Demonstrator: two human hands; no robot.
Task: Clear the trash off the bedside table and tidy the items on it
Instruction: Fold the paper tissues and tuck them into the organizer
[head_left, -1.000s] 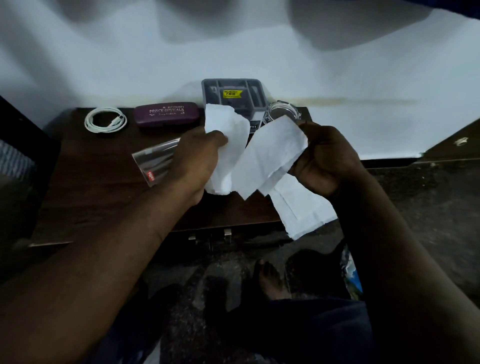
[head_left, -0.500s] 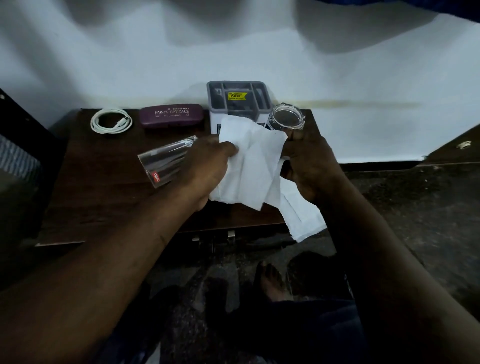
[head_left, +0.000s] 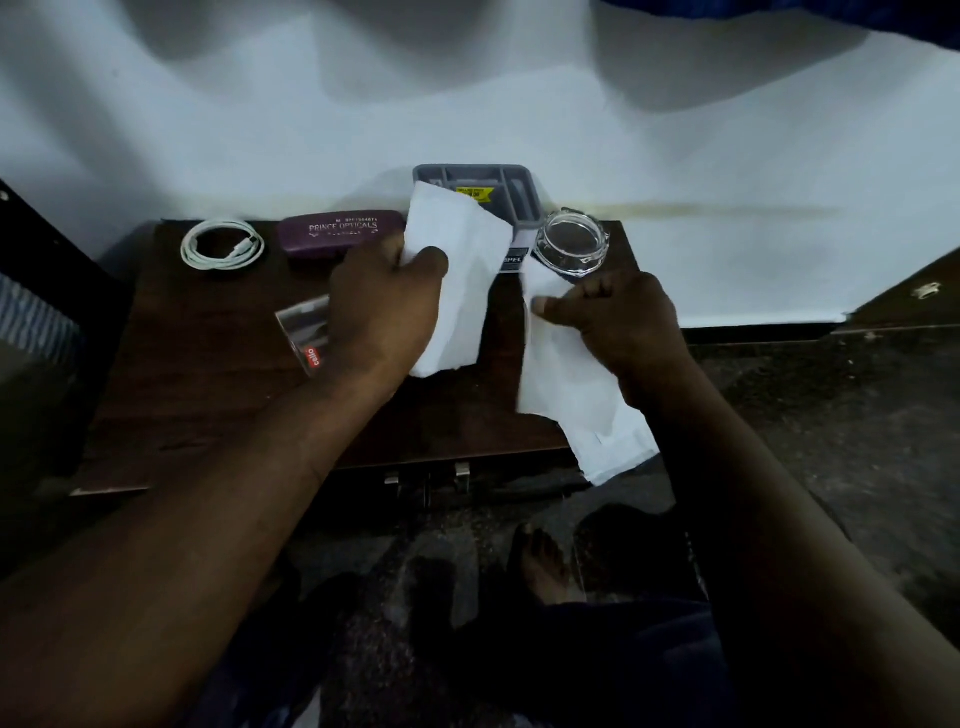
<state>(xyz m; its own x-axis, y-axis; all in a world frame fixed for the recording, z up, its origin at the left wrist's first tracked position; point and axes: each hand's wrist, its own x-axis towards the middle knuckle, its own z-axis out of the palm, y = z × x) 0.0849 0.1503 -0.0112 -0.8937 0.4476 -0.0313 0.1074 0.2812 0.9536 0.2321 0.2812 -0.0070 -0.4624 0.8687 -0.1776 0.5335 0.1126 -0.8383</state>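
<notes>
1. A bare foot (head_left: 540, 566) rests on the floor (head_left: 831, 415) in front of the surface (head_left: 208, 374).
2. Right sheet (head_left: 576, 405): white. It runs from the right hand down across the right front of the surface, and its lower corner overhangs the front edge.
3. Right hand (head_left: 628, 322): fingers (head_left: 597, 286) curled, thumb pinching the top of the right sheet.
4. Left hand (head_left: 384, 317): fingers (head_left: 428, 260) grip the left sheet (head_left: 457, 280), held over the middle of the surface.
5. Wrapper (head_left: 304, 332): clear, with a red label. It projects from the left side of the left hand; the grip on it is hidden.
6. Back row, left to right: coiled cable (head_left: 222, 244); case (head_left: 337, 232); organiser (head_left: 511, 187), partly covered by the left sheet; glass dish (head_left: 571, 244), just beyond the right hand.
</notes>
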